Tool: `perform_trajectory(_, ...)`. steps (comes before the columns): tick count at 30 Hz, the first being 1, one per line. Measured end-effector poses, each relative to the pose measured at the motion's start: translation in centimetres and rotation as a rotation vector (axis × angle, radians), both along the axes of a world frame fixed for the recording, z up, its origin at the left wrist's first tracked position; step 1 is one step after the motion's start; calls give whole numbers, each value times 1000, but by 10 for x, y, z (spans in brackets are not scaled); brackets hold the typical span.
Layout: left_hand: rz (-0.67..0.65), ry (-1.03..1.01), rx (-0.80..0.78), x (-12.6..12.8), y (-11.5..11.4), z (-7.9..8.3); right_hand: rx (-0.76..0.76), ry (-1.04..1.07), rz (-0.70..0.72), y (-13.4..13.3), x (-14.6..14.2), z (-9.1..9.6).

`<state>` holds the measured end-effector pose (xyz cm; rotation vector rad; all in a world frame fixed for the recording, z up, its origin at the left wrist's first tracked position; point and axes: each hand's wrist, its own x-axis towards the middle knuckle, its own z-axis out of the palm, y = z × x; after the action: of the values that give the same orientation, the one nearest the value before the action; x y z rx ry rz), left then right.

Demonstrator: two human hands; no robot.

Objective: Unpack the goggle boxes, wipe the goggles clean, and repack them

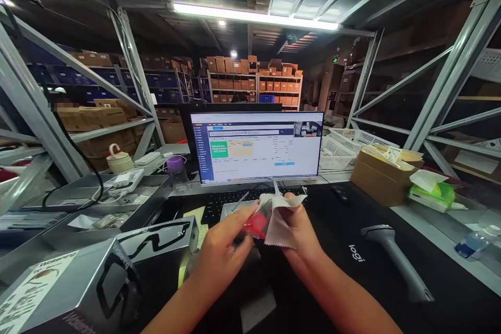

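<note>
My left hand (pixel 221 250) pinches a small red item (pixel 255 225) in a clear wrapper, held above the black desk mat (pixel 344 250). My right hand (pixel 299 229) is closed on a pale cleaning cloth (pixel 279 222) that drapes over the red item's right side. Both hands meet in front of the keyboard (pixel 230 203) and the lit monitor (pixel 260 146). What the red item is I cannot make out.
Grey product boxes with a glasses picture (pixel 156 240) lie at the lower left. A barcode scanner (pixel 395 255) rests on the mat to the right, with a mouse (pixel 340 193), a cardboard box (pixel 381 177) and a tissue pack (pixel 432 193) beyond. Metal trays (pixel 97 203) and shelving stand left.
</note>
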<state>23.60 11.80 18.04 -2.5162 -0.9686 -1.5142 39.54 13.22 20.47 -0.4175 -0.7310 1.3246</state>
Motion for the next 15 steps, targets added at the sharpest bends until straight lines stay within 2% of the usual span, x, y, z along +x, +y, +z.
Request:
perform_trajectory(3,52,-47,-49,-5,2,-4,-16,11,-49,-9,-20,-16)
perform_trajectory(6,73,-119,-96,-7,4,-8,73,-146,-196,-14,-38,-40)
perform_trajectory(8,51,-130,-145,-8,5,-9,126,-243,-263,-12,-40,-50)
perform_trajectory(11,33,-118,-204,-9,6,-5,111,-238,-165,-4,-27,-42)
perform_trajectory(15,-30,-47,-153,-8,5,1,-27,10,-41,5,0,-9)
